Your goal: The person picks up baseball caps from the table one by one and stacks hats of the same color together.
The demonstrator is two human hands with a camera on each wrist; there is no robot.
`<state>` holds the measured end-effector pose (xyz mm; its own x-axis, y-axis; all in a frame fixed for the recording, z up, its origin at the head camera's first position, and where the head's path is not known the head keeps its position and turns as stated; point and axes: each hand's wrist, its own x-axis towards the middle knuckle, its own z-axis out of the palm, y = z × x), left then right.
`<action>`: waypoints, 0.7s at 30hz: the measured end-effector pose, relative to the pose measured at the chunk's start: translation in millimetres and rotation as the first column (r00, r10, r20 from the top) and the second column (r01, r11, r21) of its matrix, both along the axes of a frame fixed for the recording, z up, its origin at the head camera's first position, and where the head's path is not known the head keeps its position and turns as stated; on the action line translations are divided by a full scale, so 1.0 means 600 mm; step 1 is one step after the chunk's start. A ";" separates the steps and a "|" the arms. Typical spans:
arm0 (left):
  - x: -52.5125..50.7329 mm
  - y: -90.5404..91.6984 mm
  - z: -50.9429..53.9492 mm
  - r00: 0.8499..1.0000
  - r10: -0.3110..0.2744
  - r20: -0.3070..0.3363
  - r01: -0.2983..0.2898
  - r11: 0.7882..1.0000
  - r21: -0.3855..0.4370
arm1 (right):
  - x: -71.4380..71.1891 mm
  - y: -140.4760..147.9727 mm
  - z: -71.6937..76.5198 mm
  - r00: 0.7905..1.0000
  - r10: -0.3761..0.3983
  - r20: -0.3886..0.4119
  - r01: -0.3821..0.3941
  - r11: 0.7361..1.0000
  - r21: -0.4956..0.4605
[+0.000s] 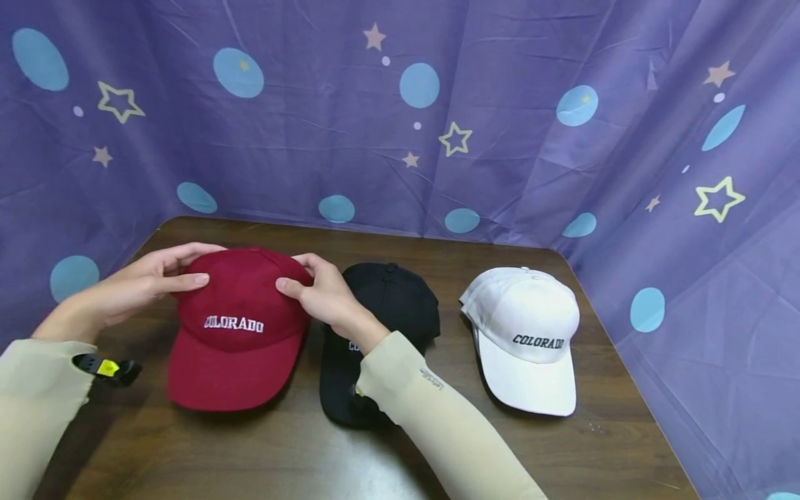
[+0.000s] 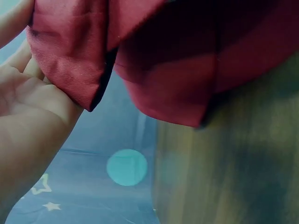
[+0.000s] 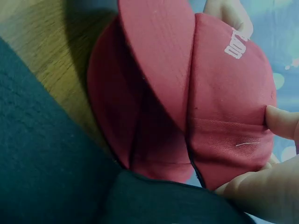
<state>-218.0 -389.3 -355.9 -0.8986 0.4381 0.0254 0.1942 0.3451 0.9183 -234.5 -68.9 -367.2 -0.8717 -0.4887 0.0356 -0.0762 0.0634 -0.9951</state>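
Between both hands is a red baseball cap [image 1: 240,295] with COLORADO in white letters and its brim toward me. The left hand [image 1: 146,281] grips its left side, thumb in front and fingers behind. On the opposite side, the right hand [image 1: 328,292] pinches the crown with its thumb in front. A second red cap [image 3: 110,88] shows under the held one in the right wrist view. In the left wrist view, this lower cap [image 2: 168,93] lies at the wooden table, with a gap from the held cap's edge. The head view hides it.
A black cap [image 1: 390,298] sits just right of the red one, partly hidden by the right forearm. Farther right lie stacked white caps [image 1: 531,319], also lettered COLORADO. A purple patterned curtain [image 1: 500,139] borders the brown table [image 1: 250,458] behind and at the sides.
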 end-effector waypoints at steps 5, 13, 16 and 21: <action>-0.017 -0.009 -0.026 1.000 0.018 0.019 -0.017 0.999 -0.027 | -0.003 -0.017 -0.014 0.995 -0.095 0.015 0.094 0.994 0.063; -0.025 -0.017 -0.058 0.994 0.104 0.026 -0.100 0.987 -0.125 | 0.009 -0.049 -0.031 0.973 -0.232 0.001 0.228 0.956 0.184; -0.025 -0.022 -0.063 0.992 0.118 0.039 -0.109 0.979 -0.172 | 0.011 -0.054 -0.036 0.964 -0.263 -0.033 0.264 0.943 0.204; -0.022 -0.033 -0.065 0.989 0.146 0.030 -0.133 0.956 -0.261 | 0.014 -0.056 -0.040 0.957 -0.275 -0.091 0.288 0.931 0.225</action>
<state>-231.1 -408.9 -395.1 -0.9487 0.2940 -0.1168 0.0848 0.5920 0.8015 -226.1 -102.4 -390.9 -0.9746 -0.2240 0.0034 -0.0770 0.3205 -0.9441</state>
